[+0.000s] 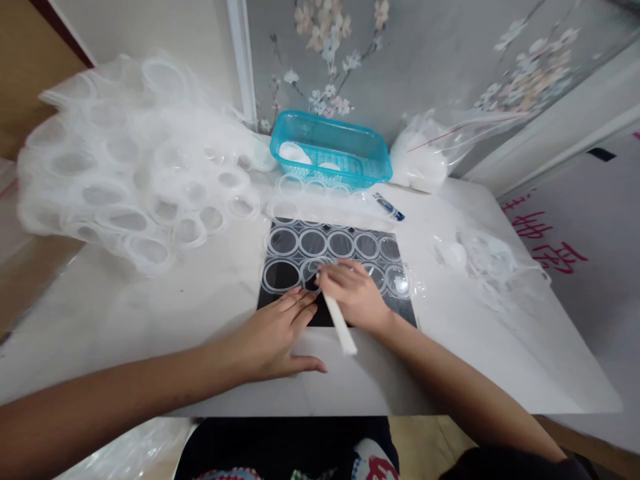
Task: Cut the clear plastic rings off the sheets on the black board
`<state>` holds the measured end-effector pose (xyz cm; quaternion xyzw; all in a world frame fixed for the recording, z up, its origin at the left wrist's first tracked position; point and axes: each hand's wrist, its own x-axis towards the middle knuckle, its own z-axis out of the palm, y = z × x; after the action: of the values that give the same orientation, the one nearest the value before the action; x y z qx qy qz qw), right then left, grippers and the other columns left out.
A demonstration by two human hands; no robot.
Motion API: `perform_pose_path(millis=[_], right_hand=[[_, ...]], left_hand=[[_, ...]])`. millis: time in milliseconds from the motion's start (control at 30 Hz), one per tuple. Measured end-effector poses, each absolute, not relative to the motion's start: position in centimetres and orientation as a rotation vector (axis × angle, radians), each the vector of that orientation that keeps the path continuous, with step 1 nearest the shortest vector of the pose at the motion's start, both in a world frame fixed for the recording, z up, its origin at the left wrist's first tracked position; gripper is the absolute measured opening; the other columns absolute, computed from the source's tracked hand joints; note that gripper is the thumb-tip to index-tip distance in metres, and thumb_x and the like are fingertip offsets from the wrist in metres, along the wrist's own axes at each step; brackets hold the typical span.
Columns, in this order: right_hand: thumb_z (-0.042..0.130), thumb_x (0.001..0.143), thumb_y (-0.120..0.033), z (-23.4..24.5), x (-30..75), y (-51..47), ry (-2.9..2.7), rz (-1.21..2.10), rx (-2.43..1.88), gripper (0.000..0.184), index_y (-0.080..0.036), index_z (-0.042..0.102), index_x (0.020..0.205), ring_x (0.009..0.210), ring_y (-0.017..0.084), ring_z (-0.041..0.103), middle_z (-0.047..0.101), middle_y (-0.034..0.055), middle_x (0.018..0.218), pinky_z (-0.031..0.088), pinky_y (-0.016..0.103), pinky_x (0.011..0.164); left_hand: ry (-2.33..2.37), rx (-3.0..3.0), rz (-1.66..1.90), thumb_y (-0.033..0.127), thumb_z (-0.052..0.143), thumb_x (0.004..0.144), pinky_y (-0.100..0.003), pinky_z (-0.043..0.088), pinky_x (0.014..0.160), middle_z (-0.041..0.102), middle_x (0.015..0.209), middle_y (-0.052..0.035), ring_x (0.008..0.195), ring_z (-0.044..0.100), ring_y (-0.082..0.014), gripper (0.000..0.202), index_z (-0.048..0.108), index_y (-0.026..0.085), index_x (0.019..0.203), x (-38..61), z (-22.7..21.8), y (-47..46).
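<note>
A clear plastic sheet with rows of frosted white rings (341, 245) lies over a black mat (325, 318) at the middle of the table. My right hand (357, 297) is closed around a slim white stick (341, 327). The stick's upper end meets one of the front-row rings, while its other end slants toward me. My left hand (280, 333) lies flat with fingers outstretched and thumb apart, its fingertips on the front left of the sheet. Just beyond those fingertips, one ring (283, 275) frames a plain black oval.
A big heap of ring-cut plastic sheets (150, 167) covers the table's left side. Behind the mat stand a blue basket (330, 127) with white round pieces and a clear zip bag (425, 157). A blue-and-white pen-like item (389, 207) and plastic scraps (485, 260) lie to the right.
</note>
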<state>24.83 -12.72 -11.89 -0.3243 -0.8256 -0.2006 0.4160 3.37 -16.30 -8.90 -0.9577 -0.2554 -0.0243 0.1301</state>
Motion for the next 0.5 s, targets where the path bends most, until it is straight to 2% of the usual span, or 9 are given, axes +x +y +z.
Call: perform_pose_path(millis=[100,200,333,400,500], right_hand=[[0.04,0.098,-0.022,-8.8,27.1,-9.8,-1.623,-0.456,-1.061,0.023,-0.021,0.062,0.094,0.077,0.023,0.065,0.07,0.0081,0.082,0.051,0.037,0.074],[0.038,0.099,-0.03,-7.6,29.0,-9.4,-1.379,-0.366,-1.123,0.026,-0.02,0.062,0.093,0.071,0.022,0.062,0.068,0.0071,0.08,0.05,0.035,0.065],[0.045,0.096,-0.027,-10.7,29.2,-13.0,-1.77,-0.185,-1.001,0.02,-0.022,0.064,0.092,0.085,0.025,0.066,0.071,0.008,0.089,0.053,0.037,0.075],[0.047,0.096,-0.026,-12.9,28.7,-14.7,-1.783,0.057,-0.99,0.017,-0.024,0.064,0.094,0.088,0.024,0.068,0.072,0.0072,0.092,0.054,0.036,0.076],[0.052,0.094,-0.027,-15.0,28.1,-15.9,-1.683,0.338,-0.94,0.015,-0.024,0.066,0.096,0.098,0.024,0.067,0.073,0.0064,0.096,0.053,0.039,0.087]], left_hand=[[-0.809,-2.808,-0.026,0.08,0.037,0.08,-0.042,0.032,0.111,0.047,0.143,-0.0209,0.134,0.041,-0.0346,0.094,0.052,0.002,0.132,3.3,-8.5,-16.4],[-0.8,-2.813,-0.011,0.079,0.036,0.081,-0.041,0.033,0.111,0.048,0.142,-0.0188,0.134,0.042,-0.0341,0.091,0.055,0.005,0.13,3.1,-7.9,-16.3],[-0.678,-2.772,-0.045,0.072,0.032,0.088,-0.042,0.036,0.109,0.053,0.138,-0.0179,0.132,0.045,-0.0329,0.081,0.058,0.006,0.127,3.3,-7.5,-16.3],[-0.561,-2.73,-0.074,0.068,0.03,0.092,-0.042,0.035,0.109,0.054,0.137,-0.0187,0.13,0.047,-0.0324,0.076,0.058,0.006,0.126,4.1,-7.7,-16.2],[-0.414,-2.65,-0.127,0.065,0.028,0.094,-0.041,0.033,0.11,0.056,0.134,-0.0214,0.127,0.051,-0.0324,0.076,0.058,0.003,0.125,5.7,-8.6,-15.8]])
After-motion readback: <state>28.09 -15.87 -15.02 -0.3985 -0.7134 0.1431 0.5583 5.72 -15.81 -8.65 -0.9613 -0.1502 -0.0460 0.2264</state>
